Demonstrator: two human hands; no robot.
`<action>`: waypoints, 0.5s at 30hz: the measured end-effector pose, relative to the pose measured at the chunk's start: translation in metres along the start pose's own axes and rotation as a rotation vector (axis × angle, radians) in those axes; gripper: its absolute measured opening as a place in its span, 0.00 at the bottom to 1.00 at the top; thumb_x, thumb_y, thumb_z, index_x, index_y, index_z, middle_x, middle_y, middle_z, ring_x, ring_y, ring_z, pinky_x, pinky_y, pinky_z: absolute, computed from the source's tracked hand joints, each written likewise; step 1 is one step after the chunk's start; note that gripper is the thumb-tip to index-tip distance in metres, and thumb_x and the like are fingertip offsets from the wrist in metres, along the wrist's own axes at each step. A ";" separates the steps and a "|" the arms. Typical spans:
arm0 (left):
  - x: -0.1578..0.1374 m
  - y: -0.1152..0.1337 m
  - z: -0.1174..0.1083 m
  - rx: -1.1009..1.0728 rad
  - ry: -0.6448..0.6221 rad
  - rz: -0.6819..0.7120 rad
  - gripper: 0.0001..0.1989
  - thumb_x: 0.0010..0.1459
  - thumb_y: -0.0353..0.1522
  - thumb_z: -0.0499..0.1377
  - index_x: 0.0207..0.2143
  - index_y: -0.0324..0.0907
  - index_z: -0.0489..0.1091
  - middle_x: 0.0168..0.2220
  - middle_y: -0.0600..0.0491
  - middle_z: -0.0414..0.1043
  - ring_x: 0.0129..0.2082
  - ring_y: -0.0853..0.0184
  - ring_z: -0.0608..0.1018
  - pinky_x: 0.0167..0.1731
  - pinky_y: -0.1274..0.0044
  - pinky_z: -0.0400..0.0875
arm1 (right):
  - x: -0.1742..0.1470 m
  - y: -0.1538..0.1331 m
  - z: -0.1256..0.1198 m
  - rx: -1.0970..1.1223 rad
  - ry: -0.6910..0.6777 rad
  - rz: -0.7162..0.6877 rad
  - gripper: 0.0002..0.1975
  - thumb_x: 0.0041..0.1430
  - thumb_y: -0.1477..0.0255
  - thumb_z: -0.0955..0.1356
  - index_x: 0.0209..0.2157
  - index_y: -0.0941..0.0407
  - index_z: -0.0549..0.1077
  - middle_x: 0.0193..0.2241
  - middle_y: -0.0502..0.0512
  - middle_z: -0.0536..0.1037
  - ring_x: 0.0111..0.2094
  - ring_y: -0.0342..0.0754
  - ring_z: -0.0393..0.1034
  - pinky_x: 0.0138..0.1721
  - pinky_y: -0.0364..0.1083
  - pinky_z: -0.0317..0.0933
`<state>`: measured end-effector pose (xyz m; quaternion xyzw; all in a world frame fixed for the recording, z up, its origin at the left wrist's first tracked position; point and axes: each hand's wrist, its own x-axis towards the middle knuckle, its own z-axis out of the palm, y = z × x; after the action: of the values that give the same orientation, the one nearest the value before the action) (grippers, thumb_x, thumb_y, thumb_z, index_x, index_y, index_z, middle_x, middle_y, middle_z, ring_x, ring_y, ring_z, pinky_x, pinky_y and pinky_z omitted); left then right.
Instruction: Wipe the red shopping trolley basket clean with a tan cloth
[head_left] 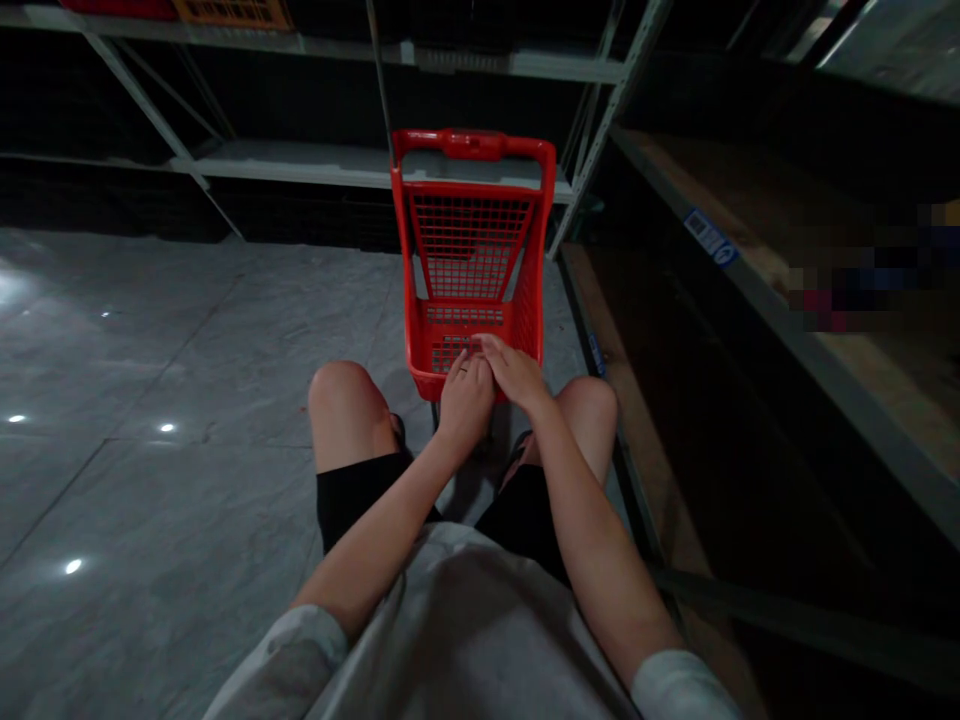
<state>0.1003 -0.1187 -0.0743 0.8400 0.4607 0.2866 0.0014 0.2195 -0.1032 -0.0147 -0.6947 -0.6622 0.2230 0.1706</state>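
A small red plastic shopping cart [474, 245] stands upright in front of my knees, its handle on the far side and its gridded basket facing me. My left hand [469, 398] is over the basket's near rim, a ring on one finger. Its fingers point forward and are partly covered. My right hand [514, 372] rests against it, fingers stretched out across the left fingertips. Nothing shows held in either hand. Whether the hands touch the cart cannot be made out.
A grey metal rack [300, 165] stands behind the cart, with an orange crate [236, 12] on its upper shelf. Along the right runs a wooden-topped shelf [675, 180] with a blue label [711, 237]. Grey tiled floor [150, 400] lies to the left.
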 end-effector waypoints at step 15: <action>0.015 -0.111 -0.063 0.144 -0.358 0.568 0.17 0.69 0.45 0.58 0.35 0.41 0.74 0.36 0.46 0.80 0.41 0.58 0.80 0.51 0.68 0.70 | -0.050 0.072 0.006 -0.240 0.277 -0.497 0.16 0.71 0.64 0.65 0.55 0.49 0.79 0.52 0.57 0.81 0.53 0.53 0.73 0.57 0.54 0.60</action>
<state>-0.0097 -0.0595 -0.0445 0.9697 0.2199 0.0902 -0.0567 0.2755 -0.1577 -0.0538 -0.5503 -0.8041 -0.0023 0.2250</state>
